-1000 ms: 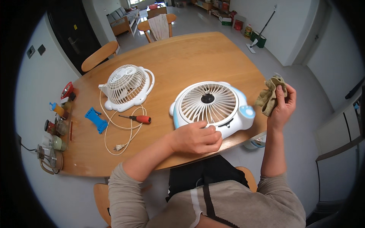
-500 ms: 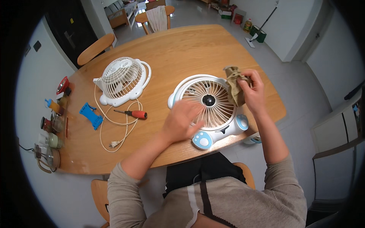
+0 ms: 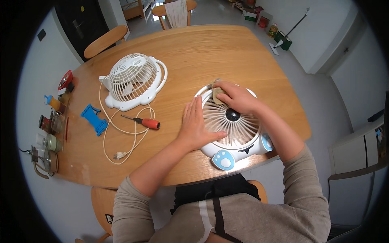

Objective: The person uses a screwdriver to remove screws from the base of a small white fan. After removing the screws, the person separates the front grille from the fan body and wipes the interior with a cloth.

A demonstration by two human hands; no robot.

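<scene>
Your left hand lies flat and open at the fan's nine o'clock rim, steadying it on the table near your edge. Your right hand is closed on a cloth at eleven o'clock on the grille. The fan looks like light, stiff plastic with thin ribs that probably flex, so brace the rim; the cloth is soft.

Not much packaging here, tbh. A row of small jars and bottles sat along the left edge of the table, one with an orange cap. Labels were too small to make out. No screens or signs.
</scene>
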